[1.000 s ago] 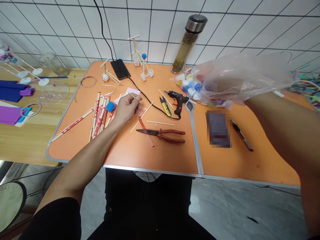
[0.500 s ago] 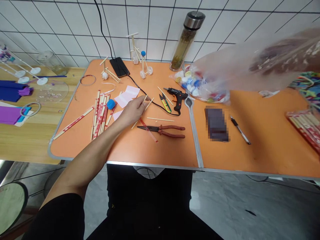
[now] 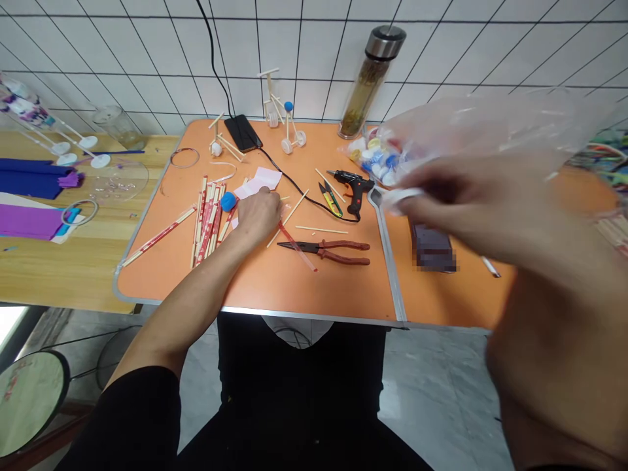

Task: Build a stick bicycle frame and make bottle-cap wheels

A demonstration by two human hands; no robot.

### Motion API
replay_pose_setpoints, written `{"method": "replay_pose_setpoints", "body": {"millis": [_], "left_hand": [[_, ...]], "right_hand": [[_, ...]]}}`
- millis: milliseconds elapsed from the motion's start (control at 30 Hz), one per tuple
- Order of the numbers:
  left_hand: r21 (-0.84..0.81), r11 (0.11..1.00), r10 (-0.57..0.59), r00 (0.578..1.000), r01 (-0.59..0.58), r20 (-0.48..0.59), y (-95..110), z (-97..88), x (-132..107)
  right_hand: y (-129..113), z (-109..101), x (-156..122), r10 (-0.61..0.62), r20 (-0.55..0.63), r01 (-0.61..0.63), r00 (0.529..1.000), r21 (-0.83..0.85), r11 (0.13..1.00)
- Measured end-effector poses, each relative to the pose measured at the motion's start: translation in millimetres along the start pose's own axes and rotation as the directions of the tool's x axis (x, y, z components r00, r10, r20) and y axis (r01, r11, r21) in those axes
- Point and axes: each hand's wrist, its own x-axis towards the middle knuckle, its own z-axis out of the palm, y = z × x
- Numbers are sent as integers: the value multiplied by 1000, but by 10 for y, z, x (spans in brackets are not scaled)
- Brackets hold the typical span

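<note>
My left hand (image 3: 259, 214) is closed low over the table, and the short end of a wooden chopstick (image 3: 284, 198) shows beside its fingers. Another chopstick (image 3: 289, 217) lies at an angle to the right of it. A blue bottle cap (image 3: 228, 201) and pink paper (image 3: 265, 176) are close by. My right hand (image 3: 456, 203), blurred and raised over the table, pinches a white bottle cap (image 3: 403, 198). Behind it, a clear plastic bag (image 3: 490, 124) holds several coloured bottle caps (image 3: 380, 160). Red-handled pliers (image 3: 338, 250) lie in front, next to a red plastic strip (image 3: 299, 247).
A black glue gun (image 3: 356, 190) and yellow thread snips (image 3: 330, 199) lie mid-table. Paper-wrapped chopsticks (image 3: 209, 219) are piled at left. Small stick-and-cap models (image 3: 289, 131) and a phone (image 3: 244, 133) stand or lie near the wall. A tall tea bottle (image 3: 370, 85) stands behind the bag.
My right hand has come out of the bag area, moving left and nearer with a white bottle cap; the bag has sunk lower. My left hand has turned, hiding more of its chopstick.
</note>
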Motion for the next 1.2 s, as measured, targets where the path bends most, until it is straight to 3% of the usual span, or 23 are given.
{"method": "replay_pose_setpoints", "body": {"millis": [167,300,367,433,500,567,633,800,900,1000,1067,1200], "left_hand": [[32,999,10,1000,-10,-4,-6,3,-26],[-119,992,38,993,-52,-113,-6,-7,-42],[-342,917,130,965,-204,-228,3,12,-35],[-594,721,229,931,-358,-283,23,47,-22],[-779,492,318,913,-389,-255,51,81,-9],[-861,353,375,898,-366,-228,81,104,-2],[-876,312,371,896,-367,-243,105,117,0],[-852,398,251,934,-340,-256,123,175,17],[-921,301,191,962,-248,-197,124,235,46],[-979,137,183,976,-148,-122,132,257,57],[-993,77,190,979,-91,-75,140,242,47],[-995,96,175,984,-41,-23,151,208,25]], "right_hand": [[-13,892,166,19,62,-20,998,17,1000],[90,1258,378,80,40,-84,996,107,991],[126,1295,421,121,20,-123,992,233,965],[135,1297,431,159,27,-157,987,373,914],[135,1295,428,177,43,-176,983,483,858],[150,1304,426,176,70,-184,982,579,794],[188,1325,430,166,110,-197,980,673,713],[263,1393,451,210,169,-260,963,792,553],[258,1410,465,247,151,-261,957,820,510],[252,1410,470,251,128,-241,960,832,500],[254,1410,465,247,107,-224,963,829,512],[253,1419,459,231,15,-161,973,762,628]]}}
